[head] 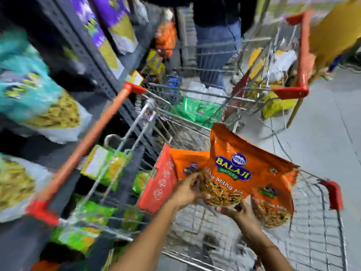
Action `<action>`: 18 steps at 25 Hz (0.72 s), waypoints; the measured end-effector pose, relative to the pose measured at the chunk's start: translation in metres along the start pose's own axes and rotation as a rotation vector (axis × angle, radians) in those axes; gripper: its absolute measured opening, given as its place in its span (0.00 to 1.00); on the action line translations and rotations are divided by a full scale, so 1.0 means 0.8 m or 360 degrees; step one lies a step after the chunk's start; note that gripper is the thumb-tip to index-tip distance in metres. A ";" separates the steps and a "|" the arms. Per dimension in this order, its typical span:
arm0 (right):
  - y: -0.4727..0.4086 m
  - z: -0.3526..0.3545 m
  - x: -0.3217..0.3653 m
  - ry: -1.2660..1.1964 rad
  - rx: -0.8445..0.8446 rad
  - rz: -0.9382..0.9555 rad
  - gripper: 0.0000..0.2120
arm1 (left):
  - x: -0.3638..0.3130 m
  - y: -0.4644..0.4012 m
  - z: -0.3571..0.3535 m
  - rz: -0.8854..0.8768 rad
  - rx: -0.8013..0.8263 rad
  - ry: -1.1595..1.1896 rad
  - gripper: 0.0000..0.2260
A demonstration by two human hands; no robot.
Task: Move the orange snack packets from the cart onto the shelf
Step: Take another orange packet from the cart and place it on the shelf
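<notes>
Holding three orange packets [240, 169] bunched upright above the cart [316, 222], probably for carrying all together. Pinching the bottom edges: left hand [187, 190] on one side, right hand [238, 211] underneath. Shelf [82, 45] waiting at left.

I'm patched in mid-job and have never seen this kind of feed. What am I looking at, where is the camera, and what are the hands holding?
There is no machine: one camera on a person's head looks down at their bare hands. The left hand and right hand hold a bunch of orange snack packets over a wire shopping cart. At least three packets show, overlapping. The shelf on the left carries other blurred snack bags. A second cart and another person's legs stand ahead.
</notes>
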State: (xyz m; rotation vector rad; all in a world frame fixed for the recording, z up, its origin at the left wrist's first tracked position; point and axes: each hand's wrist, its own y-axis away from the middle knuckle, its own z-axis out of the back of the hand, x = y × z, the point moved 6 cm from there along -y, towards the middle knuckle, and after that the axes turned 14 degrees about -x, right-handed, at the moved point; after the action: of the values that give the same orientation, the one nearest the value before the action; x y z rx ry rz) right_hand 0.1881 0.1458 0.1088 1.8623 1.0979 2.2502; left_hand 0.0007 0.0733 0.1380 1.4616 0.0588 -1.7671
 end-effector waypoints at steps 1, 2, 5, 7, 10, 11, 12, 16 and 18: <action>0.018 -0.021 0.034 -0.0010 0.0071 0.0138 0.32 | -0.030 0.025 0.036 -0.0118 -0.0076 0.0047 0.28; 0.032 -0.036 0.065 -0.0027 0.0115 0.0267 0.32 | -0.058 0.047 0.065 -0.0227 -0.0131 0.0100 0.26; 0.099 -0.101 0.182 -0.0130 0.0288 0.0630 0.27 | -0.150 0.138 0.173 -0.0534 -0.0394 0.0247 0.25; 0.163 -0.153 0.268 -0.0203 0.0416 0.0912 0.24 | -0.204 0.214 0.254 -0.0724 -0.0621 0.0345 0.24; 0.295 -0.242 0.382 -0.0318 0.0721 0.1273 0.20 | -0.262 0.358 0.382 -0.0983 -0.1070 0.0338 0.21; 0.330 -0.262 0.407 -0.0361 0.0816 0.1348 0.18 | -0.274 0.399 0.410 -0.1048 -0.1182 0.0322 0.20; 0.372 -0.290 0.429 -0.0391 0.0935 0.1423 0.16 | -0.283 0.448 0.444 -0.1127 -0.1333 0.0286 0.19; 0.520 -0.391 0.473 -0.0525 0.1340 0.1639 0.18 | -0.278 0.627 0.544 -0.1268 -0.1939 0.0099 0.19; 0.585 -0.444 0.473 -0.0541 0.1583 0.1657 0.24 | -0.253 0.700 0.585 -0.1217 -0.2197 0.0087 0.20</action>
State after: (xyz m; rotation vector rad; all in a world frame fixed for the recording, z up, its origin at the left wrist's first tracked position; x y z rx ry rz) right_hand -0.0395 -0.2168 0.6608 3.7352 1.5568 1.4746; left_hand -0.0361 -0.4237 0.7078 0.4104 1.6689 -1.5299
